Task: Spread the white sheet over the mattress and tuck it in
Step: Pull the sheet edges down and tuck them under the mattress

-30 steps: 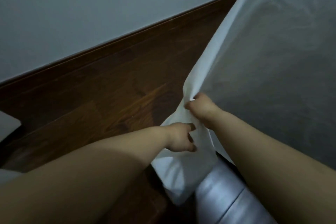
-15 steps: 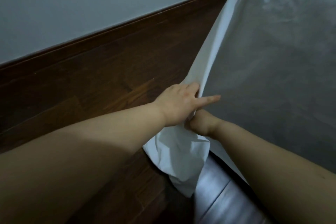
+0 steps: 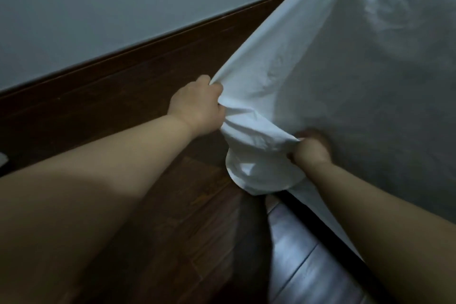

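Left hand (image 3: 197, 106) fisted on a bunched fold of the white sheet (image 3: 333, 96) at the mattress corner, pulling it out toward the wall side. Right hand (image 3: 311, 150) lower down, fingers curled into the gathered cloth against the mattress (image 3: 385, 39) side, slightly blurred. Between the two grips, a loose pouch of sheet hanging off the corner above the dark wooden floor (image 3: 138, 205). Beyond the hands, sheet draped over the mattress top and down its side, lightly wrinkled, bottom hem hanging free near the floor. Step in hand, probably: gathering the corner slack, tuck not yet made. Next move likely needs the pouch folded flat and pushed under the mattress edge while keeping the top taut
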`<state>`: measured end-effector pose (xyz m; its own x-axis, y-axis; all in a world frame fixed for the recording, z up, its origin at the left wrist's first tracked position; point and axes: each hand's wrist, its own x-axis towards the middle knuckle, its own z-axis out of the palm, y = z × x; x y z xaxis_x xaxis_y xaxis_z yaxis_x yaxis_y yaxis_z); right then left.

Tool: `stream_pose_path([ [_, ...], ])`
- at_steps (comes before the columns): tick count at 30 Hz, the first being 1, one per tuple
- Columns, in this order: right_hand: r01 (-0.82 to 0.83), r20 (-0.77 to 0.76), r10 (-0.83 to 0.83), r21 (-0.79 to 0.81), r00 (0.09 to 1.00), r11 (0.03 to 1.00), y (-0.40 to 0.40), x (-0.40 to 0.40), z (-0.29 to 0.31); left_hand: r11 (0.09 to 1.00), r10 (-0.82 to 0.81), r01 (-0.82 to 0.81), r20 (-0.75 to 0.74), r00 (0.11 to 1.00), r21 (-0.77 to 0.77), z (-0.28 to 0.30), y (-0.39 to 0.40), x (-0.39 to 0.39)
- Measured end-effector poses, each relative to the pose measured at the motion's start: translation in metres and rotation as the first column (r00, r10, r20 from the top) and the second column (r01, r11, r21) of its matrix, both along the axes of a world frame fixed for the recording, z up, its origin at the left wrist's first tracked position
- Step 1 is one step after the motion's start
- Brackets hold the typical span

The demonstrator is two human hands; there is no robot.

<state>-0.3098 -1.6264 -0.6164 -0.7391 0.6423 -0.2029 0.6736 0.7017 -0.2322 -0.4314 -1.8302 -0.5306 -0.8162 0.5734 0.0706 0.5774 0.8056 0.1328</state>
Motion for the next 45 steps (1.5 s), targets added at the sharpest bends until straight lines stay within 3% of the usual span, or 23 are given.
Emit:
stream_pose_path([
  [1,-0.011,-0.061,0.008,-0.047,0.998,0.999,-0.005,0.000,0.001,1.000,0.009,-0.009,0.010,1.000,0.024,0.002,-0.002,0.000],
  [4,-0.286,0.291,0.306,-0.110,0.907,0.952,-0.031,0.017,-0.012,0.999,-0.001,-0.001,0.048,0.999,0.036,0.005,-0.005,0.005],
  [6,-0.295,0.470,0.319,-0.127,0.823,0.947,-0.037,0.027,-0.018,0.999,-0.040,0.040,0.065,0.997,0.011,0.004,-0.007,0.009],
  [8,-0.199,0.487,0.239,-0.133,0.840,0.971,-0.035,0.027,-0.017,0.994,-0.106,0.105,0.092,0.990,0.017,0.004,-0.008,0.012],
  [10,-0.140,0.401,0.211,-0.199,0.892,0.970,-0.033,0.021,-0.013,0.981,-0.195,0.195,0.119,0.974,0.012,0.000,-0.008,0.017],
  [12,-0.084,0.134,0.143,-0.375,0.981,0.923,-0.036,0.013,-0.012,0.966,-0.256,0.259,0.151,0.955,-0.004,-0.007,-0.008,0.024],
  [14,-0.083,-0.141,0.003,-0.559,0.990,0.825,-0.046,0.003,-0.013,0.953,-0.303,0.300,0.201,0.931,0.047,-0.014,-0.006,0.031],
  [15,-0.080,-0.200,-0.059,-0.620,0.978,0.780,-0.052,-0.001,-0.012,0.941,-0.339,0.323,0.220,0.915,0.105,-0.016,-0.006,0.035],
  [18,-0.057,-0.178,-0.077,-0.645,0.981,0.762,-0.059,-0.004,-0.021,0.913,-0.342,0.268,0.218,0.914,0.306,-0.023,-0.004,0.046],
  [21,0.013,-0.114,-0.097,-0.584,0.989,0.812,-0.050,0.007,-0.032,0.902,-0.187,0.013,0.364,0.912,0.431,-0.032,0.004,0.046],
  [25,-0.130,-0.144,0.053,-0.599,0.988,0.790,-0.051,0.018,-0.031,0.959,-0.064,-0.089,0.511,0.857,0.269,-0.050,0.021,0.035],
  [29,-0.205,-0.192,0.100,-0.667,0.976,0.716,-0.056,0.012,-0.025,0.966,-0.042,-0.096,0.515,0.856,0.239,-0.057,0.041,0.034],
  [33,-0.026,-0.091,-0.073,-0.781,0.993,0.624,-0.049,0.014,-0.026,0.984,0.070,-0.147,0.532,0.844,0.103,-0.062,0.054,0.033],
  [36,0.056,-0.053,-0.183,-0.838,0.982,0.543,-0.045,0.025,-0.030,0.995,0.014,-0.065,0.546,0.838,0.075,-0.067,0.064,0.037],
  [42,0.330,0.059,-0.411,-0.703,0.910,0.630,-0.012,0.044,-0.046,0.951,-0.101,-0.151,0.737,0.669,0.268,-0.067,0.077,0.051],
  [43,0.397,0.131,-0.450,-0.719,0.883,0.570,-0.009,0.043,-0.045,0.943,-0.123,-0.162,0.759,0.639,0.289,-0.067,0.078,0.053],
  [45,0.492,0.290,-0.491,-0.796,0.821,0.352,-0.011,0.037,-0.034,0.932,-0.151,-0.183,0.793,0.590,0.313,-0.068,0.077,0.055],
])
